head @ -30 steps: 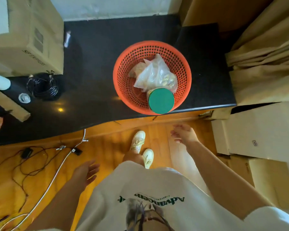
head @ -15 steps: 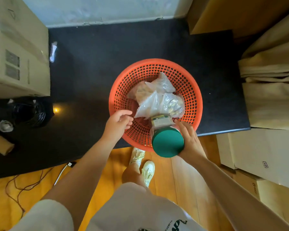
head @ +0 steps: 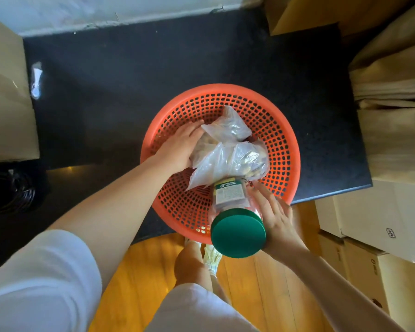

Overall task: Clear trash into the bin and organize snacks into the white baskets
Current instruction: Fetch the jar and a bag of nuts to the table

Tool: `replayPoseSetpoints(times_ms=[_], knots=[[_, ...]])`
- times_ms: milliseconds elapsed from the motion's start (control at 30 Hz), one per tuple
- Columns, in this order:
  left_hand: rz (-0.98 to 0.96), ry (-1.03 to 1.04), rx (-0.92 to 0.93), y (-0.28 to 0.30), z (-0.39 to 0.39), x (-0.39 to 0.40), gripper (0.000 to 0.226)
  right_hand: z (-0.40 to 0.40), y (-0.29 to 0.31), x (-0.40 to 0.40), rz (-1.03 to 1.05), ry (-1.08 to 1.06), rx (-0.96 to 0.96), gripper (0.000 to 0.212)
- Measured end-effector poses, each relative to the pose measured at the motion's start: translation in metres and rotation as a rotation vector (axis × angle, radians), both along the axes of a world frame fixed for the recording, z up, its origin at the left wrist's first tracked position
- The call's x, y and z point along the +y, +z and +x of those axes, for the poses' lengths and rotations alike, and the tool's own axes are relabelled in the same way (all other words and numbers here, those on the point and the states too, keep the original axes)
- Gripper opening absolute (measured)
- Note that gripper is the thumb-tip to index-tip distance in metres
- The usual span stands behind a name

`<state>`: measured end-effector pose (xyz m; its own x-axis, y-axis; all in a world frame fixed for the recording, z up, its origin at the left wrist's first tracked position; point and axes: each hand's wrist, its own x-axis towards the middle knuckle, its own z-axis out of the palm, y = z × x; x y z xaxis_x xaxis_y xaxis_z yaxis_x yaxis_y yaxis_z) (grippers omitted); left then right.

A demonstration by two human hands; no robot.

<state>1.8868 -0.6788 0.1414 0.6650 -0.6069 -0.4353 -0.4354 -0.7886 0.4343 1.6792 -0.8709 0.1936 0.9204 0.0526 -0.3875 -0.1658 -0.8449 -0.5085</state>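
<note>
An orange perforated basket (head: 280, 130) sits on a black counter (head: 134, 82). Inside lie clear plastic snack bags (head: 235, 159) and a clear jar with a green lid (head: 238, 232), tilted toward me at the basket's near rim. My left hand (head: 177, 146) is inside the basket, its fingers curled around the left side of the bags. My right hand (head: 274, 218) wraps the right side of the jar just below its lid.
Cardboard boxes stand at the left (head: 5, 92) and at the right (head: 379, 212). Beige curtain folds (head: 391, 75) hang at the upper right. A coil of black cable (head: 12, 190) lies on the counter's left. Wooden floor and my shoes (head: 211, 257) are below.
Both hands rose from my sides to the basket. The left hand went from its rim onto the bags, and the right hand closed on the jar. The camera moved closer.
</note>
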Motion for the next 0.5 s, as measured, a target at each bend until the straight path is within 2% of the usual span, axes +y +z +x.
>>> replayPoseSetpoints(times_ms=[133, 233, 300, 367, 433, 500], knots=[[-0.048, 0.038, -0.097, -0.001, 0.001, -0.003, 0.065, 0.009, -0.002, 0.014, 0.165, 0.035, 0.028, 0.106], [-0.154, 0.127, -0.15, 0.003, -0.001, 0.004, 0.054, 0.016, -0.005, 0.021, 0.145, 0.091, 0.091, 0.12], [-0.254, 0.196, -0.158, 0.011, -0.006, 0.011, 0.051, 0.023, -0.003, 0.023, 0.159, 0.097, 0.107, 0.119], [-0.358, 0.331, -0.105, 0.024, -0.01, 0.019, 0.045, 0.026, 0.005, 0.023, 0.254, 0.009, 0.088, 0.111], [-0.485, 0.539, 0.041, 0.045, -0.015, 0.024, 0.034, 0.027, 0.018, 0.024, 0.366, -0.151, 0.061, 0.106], [-0.61, 0.726, 0.198, 0.067, -0.02, 0.028, 0.046, 0.025, 0.032, 0.024, 0.473, -0.307, 0.017, 0.099]])
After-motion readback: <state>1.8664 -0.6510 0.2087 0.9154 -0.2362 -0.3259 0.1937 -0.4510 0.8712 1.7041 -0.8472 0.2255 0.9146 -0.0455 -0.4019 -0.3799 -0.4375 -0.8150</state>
